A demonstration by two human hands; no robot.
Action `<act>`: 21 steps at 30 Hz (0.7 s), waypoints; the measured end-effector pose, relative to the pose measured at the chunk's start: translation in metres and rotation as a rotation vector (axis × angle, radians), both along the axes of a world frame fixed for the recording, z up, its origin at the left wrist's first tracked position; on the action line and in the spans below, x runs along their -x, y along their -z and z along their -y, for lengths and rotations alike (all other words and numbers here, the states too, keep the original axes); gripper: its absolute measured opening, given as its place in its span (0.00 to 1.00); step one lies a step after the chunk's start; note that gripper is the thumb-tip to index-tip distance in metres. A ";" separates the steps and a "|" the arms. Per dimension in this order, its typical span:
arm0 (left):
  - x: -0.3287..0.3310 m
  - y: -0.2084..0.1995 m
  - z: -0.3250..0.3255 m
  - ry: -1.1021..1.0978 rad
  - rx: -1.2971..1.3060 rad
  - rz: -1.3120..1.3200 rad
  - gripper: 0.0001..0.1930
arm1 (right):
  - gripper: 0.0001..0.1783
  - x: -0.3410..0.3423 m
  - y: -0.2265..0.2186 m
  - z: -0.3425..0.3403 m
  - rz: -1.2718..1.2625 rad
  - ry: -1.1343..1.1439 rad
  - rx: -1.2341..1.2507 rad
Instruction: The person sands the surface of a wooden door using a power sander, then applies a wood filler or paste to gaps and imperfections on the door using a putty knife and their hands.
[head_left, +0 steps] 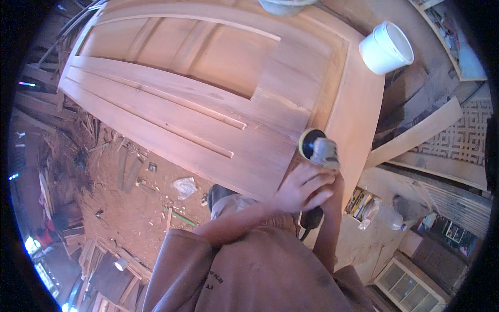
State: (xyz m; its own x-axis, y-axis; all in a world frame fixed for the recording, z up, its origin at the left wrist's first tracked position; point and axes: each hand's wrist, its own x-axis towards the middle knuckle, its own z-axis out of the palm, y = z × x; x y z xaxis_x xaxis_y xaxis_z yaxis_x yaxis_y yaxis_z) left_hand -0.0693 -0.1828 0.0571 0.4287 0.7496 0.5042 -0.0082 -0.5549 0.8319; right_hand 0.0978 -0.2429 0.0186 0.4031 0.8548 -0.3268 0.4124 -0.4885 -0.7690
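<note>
Both my hands are on an angle grinder (pixel 325 154) fitted with a round, black-backed disc (pixel 312 144) with a yellow rim. My left hand (pixel 301 188) reaches across my body and closes over the tool's body, its fingers curled. Behind it, my right hand (pixel 337 183) is mostly hidden and grips the same tool from the right. The tool's dark rear end shows below my hands. The disc sits tilted at the near right edge of a large wooden door (pixel 283 73); whether it touches the wood I cannot tell. Long raised strips and a recessed opening mark the door.
A white bucket (pixel 382 49) stands at the far right corner of the work surface, and a grey basin (pixel 286 4) at the far edge. To the right are a box of small items (pixel 359 204) and a clear plastic bottle (pixel 390 217). Wood scraps and a plastic bag (pixel 184 187) litter the floor.
</note>
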 end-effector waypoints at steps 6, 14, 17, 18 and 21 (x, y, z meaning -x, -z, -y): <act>0.020 0.018 0.102 0.255 0.716 0.030 0.42 | 0.28 0.034 -0.069 0.025 -0.255 0.442 -0.267; 0.081 0.017 0.195 0.210 0.396 0.041 0.44 | 0.41 0.103 -0.067 0.139 -0.959 0.489 -0.504; 0.124 0.029 0.241 0.255 0.396 -0.170 0.45 | 0.40 0.136 -0.038 0.194 -1.092 0.442 -0.590; 0.139 0.029 0.255 0.289 0.431 -0.187 0.46 | 0.40 0.148 -0.029 0.212 -1.099 0.456 -0.590; 0.173 0.025 0.291 0.386 0.546 -0.205 0.49 | 0.38 0.177 -0.014 0.257 -1.107 0.499 -0.581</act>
